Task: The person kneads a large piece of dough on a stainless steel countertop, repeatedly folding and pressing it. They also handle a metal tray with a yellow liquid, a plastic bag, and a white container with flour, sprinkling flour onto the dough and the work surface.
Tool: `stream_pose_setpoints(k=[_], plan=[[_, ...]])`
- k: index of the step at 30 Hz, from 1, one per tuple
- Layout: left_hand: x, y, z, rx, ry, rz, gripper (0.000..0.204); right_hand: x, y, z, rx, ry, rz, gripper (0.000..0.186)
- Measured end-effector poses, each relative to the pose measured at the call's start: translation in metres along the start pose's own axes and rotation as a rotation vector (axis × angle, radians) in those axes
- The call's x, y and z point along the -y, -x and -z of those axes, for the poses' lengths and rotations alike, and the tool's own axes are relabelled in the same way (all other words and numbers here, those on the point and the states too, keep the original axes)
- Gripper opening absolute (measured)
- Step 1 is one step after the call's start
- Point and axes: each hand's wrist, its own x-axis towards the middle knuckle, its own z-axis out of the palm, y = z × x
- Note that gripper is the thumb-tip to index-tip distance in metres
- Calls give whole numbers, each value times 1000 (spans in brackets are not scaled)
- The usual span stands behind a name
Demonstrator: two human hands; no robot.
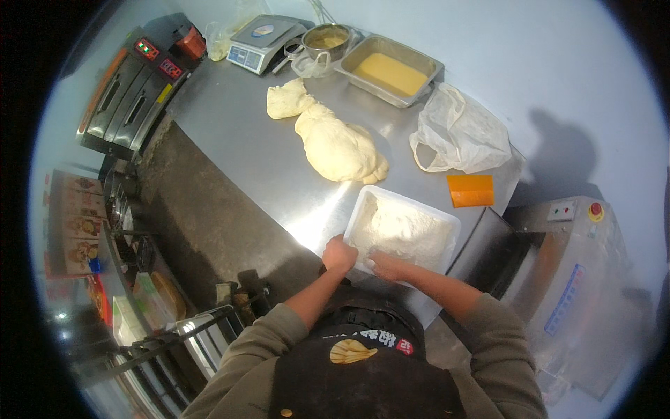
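Observation:
A white plastic tub (447, 222) of pale flour (407, 229) sits at the near edge of the steel table. My left hand (339, 255) is closed at the tub's near left corner, fingers curled round its rim. At the near side of the tub, my right hand (388, 267) reaches over the rim with its fingers curled in by the flour; what they hold, if anything, is hidden. Beyond the tub lies a large, smooth mass of pale dough (336, 146), and a smaller dough piece (287, 99) touches its far left end.
An orange scraper (470, 190) and a crumpled plastic bag (464, 133) lie on the right. Along the back stand a steel pan (398, 99) of yellow liquid, a metal bowl (328, 40) and a digital scale (264, 42). A machine (579, 279) adjoins the table's right end.

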Motion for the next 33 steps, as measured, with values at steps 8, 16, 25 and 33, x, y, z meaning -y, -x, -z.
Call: stream_pose_setpoints(k=[8, 16, 25, 33], plan=[[-2, 3, 4, -23, -4, 3, 38, 23, -40, 17, -517, -59, -279, 57], [0, 3, -1, -45, 28, 0, 37, 13, 52, 63, -449, -472, -432, 50], [3, 0, -3, -22, 41, 1, 35, -6, 60, 7, -697, -535, -966, 55], [5, 1, -6, -53, 35, -27, 36, 22, -23, 3, -954, -1537, -622, 48]])
